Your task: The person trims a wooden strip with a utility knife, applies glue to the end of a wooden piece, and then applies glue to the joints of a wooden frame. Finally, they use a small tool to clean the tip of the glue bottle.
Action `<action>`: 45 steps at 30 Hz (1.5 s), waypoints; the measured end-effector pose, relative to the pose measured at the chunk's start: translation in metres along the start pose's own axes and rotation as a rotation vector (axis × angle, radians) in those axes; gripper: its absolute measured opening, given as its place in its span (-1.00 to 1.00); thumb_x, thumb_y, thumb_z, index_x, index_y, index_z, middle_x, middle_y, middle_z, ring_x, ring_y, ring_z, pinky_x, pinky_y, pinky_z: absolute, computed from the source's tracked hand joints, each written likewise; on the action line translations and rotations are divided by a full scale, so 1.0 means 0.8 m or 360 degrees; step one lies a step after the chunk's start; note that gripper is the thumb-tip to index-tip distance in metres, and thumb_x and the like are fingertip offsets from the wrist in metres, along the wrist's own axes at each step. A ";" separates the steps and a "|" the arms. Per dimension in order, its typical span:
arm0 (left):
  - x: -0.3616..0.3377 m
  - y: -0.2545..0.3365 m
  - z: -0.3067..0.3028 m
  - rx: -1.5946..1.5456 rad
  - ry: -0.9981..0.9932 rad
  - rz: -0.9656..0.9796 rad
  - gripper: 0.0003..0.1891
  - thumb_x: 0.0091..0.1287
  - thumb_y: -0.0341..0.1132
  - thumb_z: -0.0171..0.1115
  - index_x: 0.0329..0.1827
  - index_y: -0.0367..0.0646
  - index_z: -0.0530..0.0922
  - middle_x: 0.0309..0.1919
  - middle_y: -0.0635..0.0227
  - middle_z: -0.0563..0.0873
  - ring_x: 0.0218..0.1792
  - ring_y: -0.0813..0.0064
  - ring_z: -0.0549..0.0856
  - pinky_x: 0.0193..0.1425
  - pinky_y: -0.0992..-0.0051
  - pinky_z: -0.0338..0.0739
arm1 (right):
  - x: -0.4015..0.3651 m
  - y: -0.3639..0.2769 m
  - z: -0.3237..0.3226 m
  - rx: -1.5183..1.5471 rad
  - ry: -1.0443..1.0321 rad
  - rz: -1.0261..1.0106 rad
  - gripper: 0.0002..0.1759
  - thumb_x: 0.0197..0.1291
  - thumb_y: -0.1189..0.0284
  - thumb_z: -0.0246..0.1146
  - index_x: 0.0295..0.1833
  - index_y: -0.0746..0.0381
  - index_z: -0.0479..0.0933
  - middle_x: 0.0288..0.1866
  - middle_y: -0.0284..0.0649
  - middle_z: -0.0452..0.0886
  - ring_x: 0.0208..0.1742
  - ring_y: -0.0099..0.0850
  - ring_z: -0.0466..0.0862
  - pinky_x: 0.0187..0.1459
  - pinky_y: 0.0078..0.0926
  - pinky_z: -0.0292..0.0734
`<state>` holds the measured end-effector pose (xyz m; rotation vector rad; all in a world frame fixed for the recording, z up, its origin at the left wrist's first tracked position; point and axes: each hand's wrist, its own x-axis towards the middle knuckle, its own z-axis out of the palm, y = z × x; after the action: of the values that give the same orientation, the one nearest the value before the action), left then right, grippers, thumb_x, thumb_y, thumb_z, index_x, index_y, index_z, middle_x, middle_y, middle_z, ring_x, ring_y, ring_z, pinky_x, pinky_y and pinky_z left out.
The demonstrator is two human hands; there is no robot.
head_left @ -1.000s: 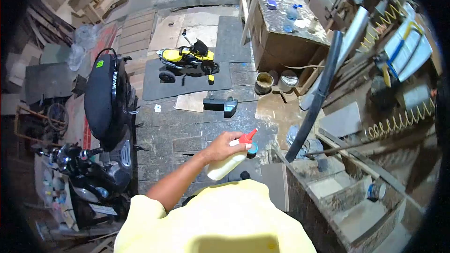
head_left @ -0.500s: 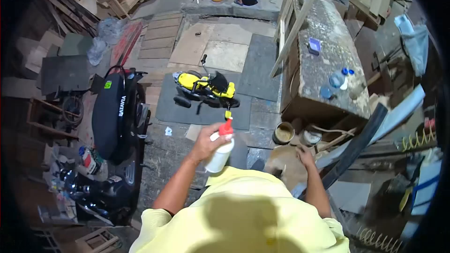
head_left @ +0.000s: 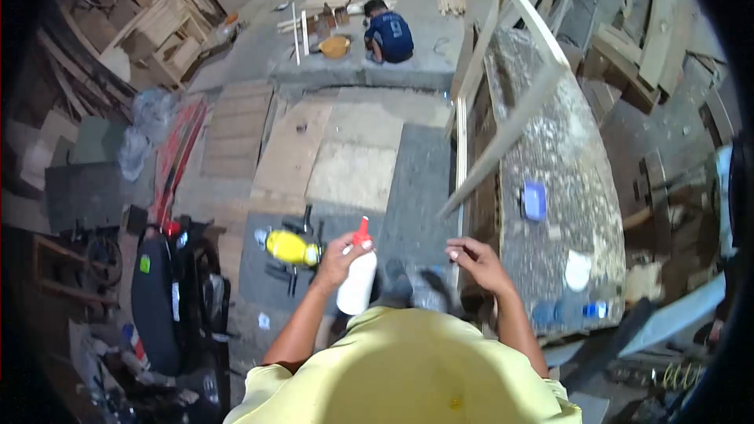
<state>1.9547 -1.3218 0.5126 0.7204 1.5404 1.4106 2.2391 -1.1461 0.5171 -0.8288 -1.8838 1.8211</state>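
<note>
My left hand [head_left: 338, 261] is closed around the upper part of a white squeeze bottle [head_left: 357, 286] with a red nozzle cap pointing up. Its label or contents cannot be made out. My right hand [head_left: 479, 265] holds nothing; its fingers are loosely bent and apart. It hovers beside the near end of the worn workbench [head_left: 581, 180], below a pale wooden frame [head_left: 514, 129] that leans against the bench. Just left of the bottle, a yellow and black children's ride-on bike [head_left: 287, 246] stands on a dark floor sheet.
On the bench are a purple container [head_left: 535, 201] and a clear bottle [head_left: 573, 311] with a blue cap. A black motorbike [head_left: 157, 298] stands at left. Ahead, a person in a dark blue shirt [head_left: 390, 35] squats on a raised concrete step near an orange basin [head_left: 335, 47].
I have moved forward, and the bike and bench now lie nearer. My right hand has risen from low by the bench's end to beside it. The bottle stays in my left hand.
</note>
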 end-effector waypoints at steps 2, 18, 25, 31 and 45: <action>0.090 0.055 0.003 0.0373 0.0007 0.0253 -0.68 0.33 -0.12 0.38 -0.06 -0.21 0.68 -0.26 0.46 0.73 -0.19 0.63 0.63 -0.04 0.52 0.52 | 0.089 0.026 -0.028 -0.0110 0.0181 0.0220 -0.58 0.36 0.27 0.29 0.18 0.34 0.57 -0.16 -0.32 0.68 -0.16 -0.57 0.62 -0.08 -0.55 0.53; 0.751 0.217 -0.027 0.0544 -0.0127 0.0410 -0.78 0.32 -0.27 0.38 -0.14 -0.25 0.66 -0.35 0.42 0.69 -0.21 0.64 0.59 0.01 0.53 0.48 | 0.810 -0.065 -0.283 0.0566 0.0173 0.0237 -0.61 0.44 0.29 0.20 0.21 0.33 0.53 -0.07 -0.17 0.70 -0.17 -0.45 0.67 -0.17 -0.51 0.58; 1.059 0.301 -0.053 0.0411 0.0000 0.0206 -0.79 0.35 -0.25 0.35 -0.16 -0.24 0.65 -0.29 0.44 0.69 -0.20 0.63 0.58 -0.04 0.51 0.47 | 1.182 -0.193 -0.419 0.0586 0.0212 -0.0087 -0.64 0.43 0.25 0.21 0.15 0.30 0.56 -0.13 -0.22 0.71 -0.18 -0.48 0.67 -0.09 -0.50 0.57; 1.356 0.339 -0.024 0.0040 -0.0015 0.0143 -0.83 0.41 -0.30 0.26 -0.18 -0.25 0.64 -0.31 0.35 0.70 -0.28 0.59 0.64 -0.16 0.51 0.52 | 1.441 -0.217 -0.536 0.0599 0.0225 -0.0106 -0.68 0.40 0.29 0.27 0.13 0.25 0.59 -0.17 -0.28 0.71 -0.17 -0.57 0.65 -0.10 -0.54 0.57; 2.030 0.765 0.111 0.0098 -0.0384 0.0244 -0.70 0.31 -0.17 0.38 -0.10 -0.26 0.69 -0.30 0.37 0.75 -0.23 0.58 0.68 -0.05 0.50 0.55 | 1.991 -0.671 -0.945 -0.0369 0.0281 -0.0537 -0.68 0.40 0.32 0.26 0.09 0.32 0.61 -0.21 -0.33 0.68 -0.19 -0.58 0.60 -0.10 -0.55 0.53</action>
<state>1.2500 0.2499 0.7432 1.0262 1.3675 1.3361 1.4592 0.4756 0.9145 -0.6694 -2.0006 1.3061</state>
